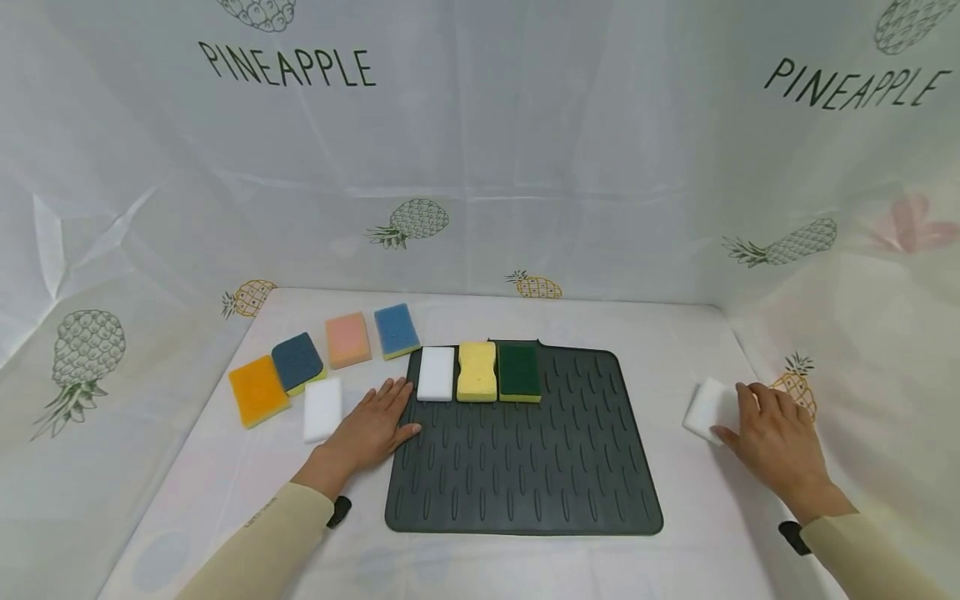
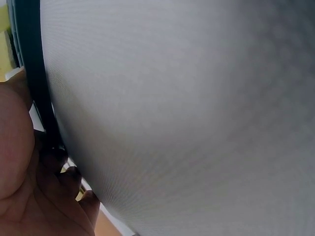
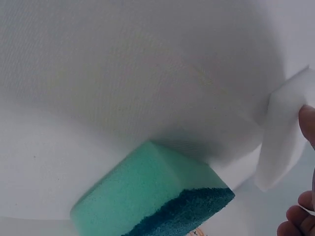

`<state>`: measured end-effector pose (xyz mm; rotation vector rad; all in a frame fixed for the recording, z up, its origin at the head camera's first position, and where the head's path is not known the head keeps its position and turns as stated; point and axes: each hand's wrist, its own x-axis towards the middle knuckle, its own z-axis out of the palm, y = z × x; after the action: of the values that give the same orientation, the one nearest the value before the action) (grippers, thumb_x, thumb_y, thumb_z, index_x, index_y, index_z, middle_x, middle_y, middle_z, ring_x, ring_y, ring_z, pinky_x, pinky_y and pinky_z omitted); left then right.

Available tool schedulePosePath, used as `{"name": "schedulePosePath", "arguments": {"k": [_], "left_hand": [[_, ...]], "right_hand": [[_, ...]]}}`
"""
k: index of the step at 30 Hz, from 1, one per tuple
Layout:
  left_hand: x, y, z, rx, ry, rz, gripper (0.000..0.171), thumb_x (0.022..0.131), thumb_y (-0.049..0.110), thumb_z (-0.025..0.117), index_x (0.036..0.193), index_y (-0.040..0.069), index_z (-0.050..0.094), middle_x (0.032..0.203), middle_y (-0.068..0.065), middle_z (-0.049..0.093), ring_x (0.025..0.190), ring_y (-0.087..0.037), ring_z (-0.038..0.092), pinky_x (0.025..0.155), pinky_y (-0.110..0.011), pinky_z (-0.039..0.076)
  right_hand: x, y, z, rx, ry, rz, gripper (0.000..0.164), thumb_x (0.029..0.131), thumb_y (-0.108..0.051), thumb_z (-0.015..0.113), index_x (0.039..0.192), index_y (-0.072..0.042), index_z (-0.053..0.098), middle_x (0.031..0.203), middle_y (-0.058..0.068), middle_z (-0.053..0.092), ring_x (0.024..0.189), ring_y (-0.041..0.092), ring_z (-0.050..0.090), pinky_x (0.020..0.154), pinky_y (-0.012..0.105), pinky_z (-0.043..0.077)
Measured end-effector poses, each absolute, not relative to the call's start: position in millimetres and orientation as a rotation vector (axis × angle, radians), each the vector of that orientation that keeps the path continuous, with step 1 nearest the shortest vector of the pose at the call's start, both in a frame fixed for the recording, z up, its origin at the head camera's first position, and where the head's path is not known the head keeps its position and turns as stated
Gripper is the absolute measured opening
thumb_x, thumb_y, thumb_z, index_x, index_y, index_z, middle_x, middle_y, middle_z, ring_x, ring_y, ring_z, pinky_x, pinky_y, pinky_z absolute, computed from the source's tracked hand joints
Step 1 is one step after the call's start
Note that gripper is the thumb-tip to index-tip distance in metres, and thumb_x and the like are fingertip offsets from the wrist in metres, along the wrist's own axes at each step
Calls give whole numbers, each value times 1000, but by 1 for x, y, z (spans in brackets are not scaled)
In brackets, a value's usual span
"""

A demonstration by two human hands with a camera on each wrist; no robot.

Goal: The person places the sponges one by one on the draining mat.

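Loosening its pinch, our right hand (image 1: 777, 440) could drop the white sponge (image 1: 707, 408). Pushing, our straight-fingered, empty left hand (image 1: 369, 433) could skew the mat (image 1: 525, 471).

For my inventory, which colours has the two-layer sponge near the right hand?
Mint green foam, dark teal scourer; best in right wrist view.

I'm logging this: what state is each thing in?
Mat: flat
Left hand: touching mat
Right white sponge: gripped
Right hand: gripping that sponge
Mat's white sponge: flat
Yellow sponge: flat
Green sponge: flat
Orange sponge: flat
Navy sponge: flat
Pink sponge: flat
Blue sponge: flat
Left white sponge: flat
Teal sponge: unheld
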<state>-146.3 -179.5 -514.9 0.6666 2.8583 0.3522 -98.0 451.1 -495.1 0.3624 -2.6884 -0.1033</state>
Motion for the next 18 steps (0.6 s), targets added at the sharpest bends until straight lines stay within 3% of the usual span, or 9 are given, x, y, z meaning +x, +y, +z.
{"name": "schedulePosePath", "arguments": {"k": [3,5,7,10,18], "left_hand": [[-147,-180,-517,665,2859,344,80,109,47,55,166,-2,26,172,-23,26,160,-44,22,128,-63,24],[-147,-180,-517,668,2860,343,80,109,47,55,166,-2,26,172,-23,26,160,-44,22,128,-63,24],[-147,-180,-517,671,2862,345,80,109,46,55,166,-2,26,172,-23,26,160,-44,22,128,-63,24],[-147,-180,-516,671,2860,346,80,109,46,55,166,-2,26,172,-23,26,160,-44,22,128,-63,24],[-146,-180,-515,664,2849,355,80,109,46,55,166,-2,25,172,-23,25,161,-44,21,128,-63,23]], "right_hand": [[-96,451,-493,306,-2728,-90,108,97,-83,40,139,16,48,128,37,52,115,59,48,86,74,43],[-94,450,-491,264,-2761,-91,100,90,-68,69,140,16,48,129,37,52,117,58,48,87,74,42],[-92,449,-491,230,-2787,-100,95,79,-47,86,139,16,49,128,36,54,118,57,48,87,72,41],[-90,446,-492,199,-2803,-108,95,73,-40,90,139,15,49,129,35,54,117,56,48,87,71,40],[-89,441,-495,181,-2805,-104,109,64,-49,93,135,16,43,127,38,49,114,59,45,80,71,40]]}}
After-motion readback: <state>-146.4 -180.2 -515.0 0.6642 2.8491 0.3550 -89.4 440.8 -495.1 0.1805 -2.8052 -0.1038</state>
